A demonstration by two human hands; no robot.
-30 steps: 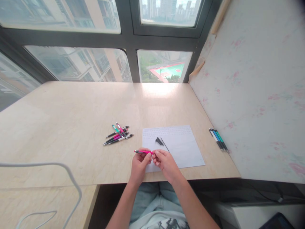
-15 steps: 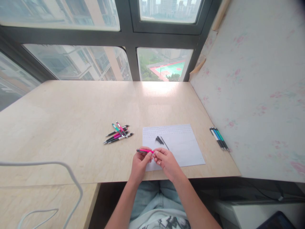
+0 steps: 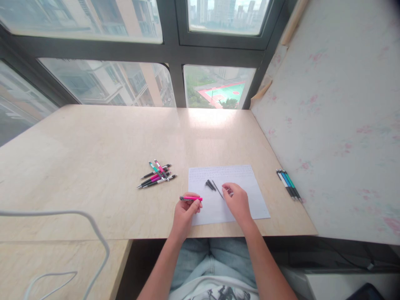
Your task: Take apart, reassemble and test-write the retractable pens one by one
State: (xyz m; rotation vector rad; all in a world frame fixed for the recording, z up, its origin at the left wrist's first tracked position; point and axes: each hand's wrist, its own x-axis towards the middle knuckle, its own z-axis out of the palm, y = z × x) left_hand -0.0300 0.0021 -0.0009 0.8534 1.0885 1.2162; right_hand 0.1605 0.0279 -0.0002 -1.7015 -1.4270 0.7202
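My left hand [image 3: 185, 214] is closed round a pink pen barrel [image 3: 191, 198], which lies level across its fingers with a dark end to the left. My right hand [image 3: 237, 202] hovers over the paper with its fingers curled together; whatever may be between them is too small to make out. Just left of its fingertips lies a thin dark pen refill [image 3: 217, 189]. Beside the refill are black pen parts [image 3: 210, 184], bunched close together. All these loose parts rest on a sheet of paper [image 3: 246, 183] with lines of writing along its top.
A crisscrossed pile of several pens [image 3: 158, 175] lies on the table [image 3: 93, 166] left of the paper. Several more pens [image 3: 288, 184] line up by the papered wall [image 3: 337, 125] at right. A white cable [image 3: 93, 227] curves across the near left.
My right hand has left the pink barrel and moved right, to beside the refill. My left hand keeps the barrel in about the same place. The view has shifted slightly.
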